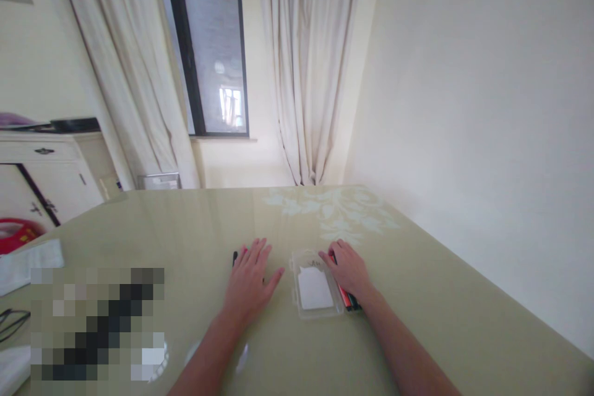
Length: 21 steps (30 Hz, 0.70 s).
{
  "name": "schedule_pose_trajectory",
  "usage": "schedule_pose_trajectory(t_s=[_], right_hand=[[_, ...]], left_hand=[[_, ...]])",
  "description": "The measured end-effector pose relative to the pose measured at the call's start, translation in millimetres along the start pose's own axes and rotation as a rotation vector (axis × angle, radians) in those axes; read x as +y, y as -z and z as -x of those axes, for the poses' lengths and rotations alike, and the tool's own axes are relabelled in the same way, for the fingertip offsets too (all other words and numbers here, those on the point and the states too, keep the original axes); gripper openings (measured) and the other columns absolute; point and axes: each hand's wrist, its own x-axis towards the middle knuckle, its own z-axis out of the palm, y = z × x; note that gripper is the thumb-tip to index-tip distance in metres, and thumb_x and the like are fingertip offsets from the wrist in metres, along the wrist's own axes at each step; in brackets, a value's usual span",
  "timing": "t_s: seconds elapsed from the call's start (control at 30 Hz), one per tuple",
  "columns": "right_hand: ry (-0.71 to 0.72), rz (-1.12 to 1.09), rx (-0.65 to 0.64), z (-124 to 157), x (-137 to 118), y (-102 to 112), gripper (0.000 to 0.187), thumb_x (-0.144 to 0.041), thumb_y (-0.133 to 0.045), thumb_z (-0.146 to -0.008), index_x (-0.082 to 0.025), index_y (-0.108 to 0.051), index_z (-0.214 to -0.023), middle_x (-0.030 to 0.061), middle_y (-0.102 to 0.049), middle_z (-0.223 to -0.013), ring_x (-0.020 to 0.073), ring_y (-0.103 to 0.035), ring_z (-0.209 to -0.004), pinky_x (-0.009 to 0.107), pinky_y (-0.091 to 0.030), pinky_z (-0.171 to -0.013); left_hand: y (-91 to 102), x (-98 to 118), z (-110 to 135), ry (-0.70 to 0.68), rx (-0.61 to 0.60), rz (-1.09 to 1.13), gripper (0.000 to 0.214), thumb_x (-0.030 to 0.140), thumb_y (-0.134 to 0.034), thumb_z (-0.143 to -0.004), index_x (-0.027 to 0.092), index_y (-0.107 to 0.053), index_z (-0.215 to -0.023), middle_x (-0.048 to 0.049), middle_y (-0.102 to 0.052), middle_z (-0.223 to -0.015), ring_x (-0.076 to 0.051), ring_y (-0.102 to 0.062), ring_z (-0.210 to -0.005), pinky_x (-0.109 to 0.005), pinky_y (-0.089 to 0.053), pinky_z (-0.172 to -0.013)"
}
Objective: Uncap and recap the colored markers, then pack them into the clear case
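My left hand (248,278) lies palm down on the table with its fingers spread. A dark tip (234,257) and a bit of pink stick out from under it; the rest is covered. To its right is an open clear plastic case (297,302) with a white paper or card (315,291) in it. My right hand (347,269) is bent over the case's right side, its fingers closed around red and black pen-like sticks (347,298). The sticks lie side by side and slant down to the right. My palm hides their middle, and some fingertips are out of sight.
The pale green glossy table (185,229) has a white floral pattern at its far right. At left lie a folded white cloth (32,260), a black cable (13,322) and a blurred-out patch. A wall (487,136) runs along the right edge.
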Motion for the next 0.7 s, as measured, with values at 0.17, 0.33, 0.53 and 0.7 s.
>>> schedule_pose_trajectory(t_s=[0.17,0.33,0.53,0.7], right_hand=[[-0.007,-0.018,0.028,1,-2,1,0.03,-0.043,-0.05,-0.1,-0.022,-0.057,-0.081,0.0067,-0.065,-0.089,0.0226,-0.06,-0.088,0.033,-0.041,-0.078],[-0.104,-0.228,0.158,-3,1,7,0.035,-0.051,-0.047,-0.098,-0.023,-0.052,-0.078,0.0038,-0.06,-0.082,0.0198,-0.055,-0.074,0.032,-0.041,-0.071],[-0.094,-0.599,0.109,-8,7,22,0.056,-0.068,-0.047,-0.092,-0.024,-0.038,-0.059,-0.0035,-0.04,-0.058,0.0162,-0.041,-0.061,0.028,-0.034,-0.06],[-0.186,-0.63,0.173,-4,14,41,0.059,-0.068,-0.051,-0.09,-0.024,-0.03,-0.057,-0.0047,-0.027,-0.056,0.0135,-0.03,-0.057,0.029,-0.024,-0.055]], left_hand=[[0.4,54,12,-0.333,-0.234,0.224,0.064,0.06,-0.053,-0.096,0.029,-0.045,-0.152,-0.0075,-0.047,-0.158,-0.027,-0.045,-0.145,-0.049,-0.032,-0.123],[-4.0,64,18,-0.274,-0.353,0.258,0.058,0.055,-0.061,-0.093,0.028,-0.056,-0.144,-0.0074,-0.045,-0.16,-0.028,-0.043,-0.146,-0.048,-0.039,-0.12],[-2.2,56,19,-0.303,-0.355,0.286,0.058,0.049,-0.06,-0.094,0.029,-0.051,-0.148,-0.0056,-0.04,-0.162,-0.027,-0.038,-0.15,-0.048,-0.037,-0.122],[1.0,56,19,-0.306,-0.338,0.284,0.059,0.053,-0.06,-0.094,0.027,-0.052,-0.147,-0.0059,-0.04,-0.163,-0.028,-0.037,-0.15,-0.05,-0.032,-0.124]])
